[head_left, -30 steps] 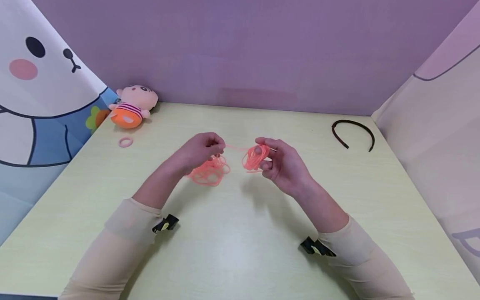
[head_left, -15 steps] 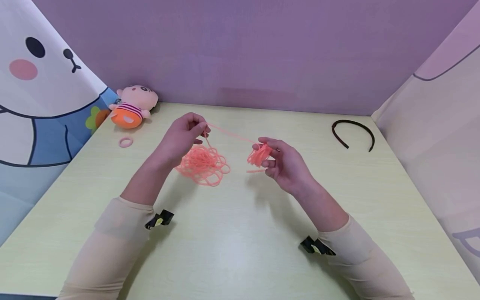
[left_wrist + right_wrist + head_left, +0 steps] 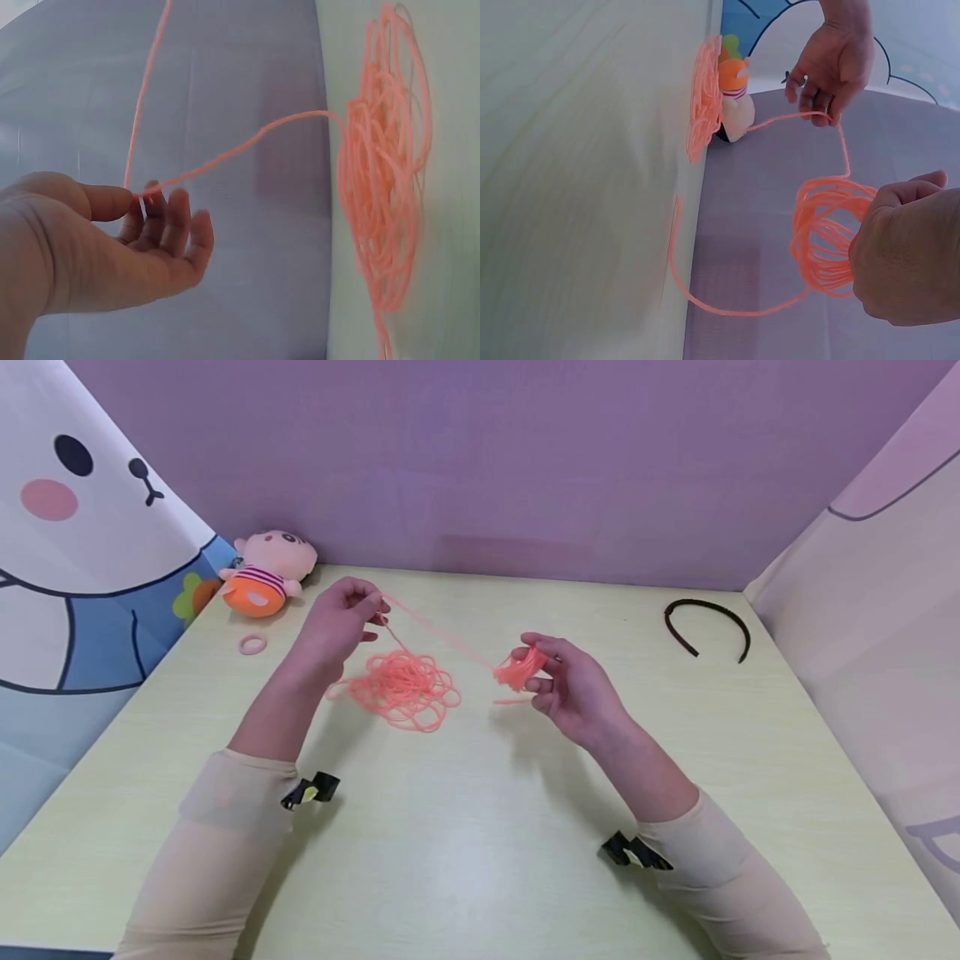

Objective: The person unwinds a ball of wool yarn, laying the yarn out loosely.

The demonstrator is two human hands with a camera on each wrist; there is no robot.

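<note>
Pink-orange yarn lies in a loose heap on the table, left of centre in the head view. My left hand is raised behind and left of the heap and pinches a strand between thumb and forefinger. From that pinch one length drops to the heap, and another runs across to my right hand. The right hand holds a wound coil of the same yarn above the table, its loops round the fingers. A loose tail hangs from the coil down to the table. The right fingertips are hidden in the right wrist view.
A plush toy in an orange outfit sits at the table's back left corner, a pink ring in front of it. At the back right lies a black headband. A purple backdrop rises behind the table.
My left hand has moved left and up, away from the right hand, drawing the strand between them longer and uncovering the heap. My right hand has stayed nearly in place, its coil tilting slightly.
</note>
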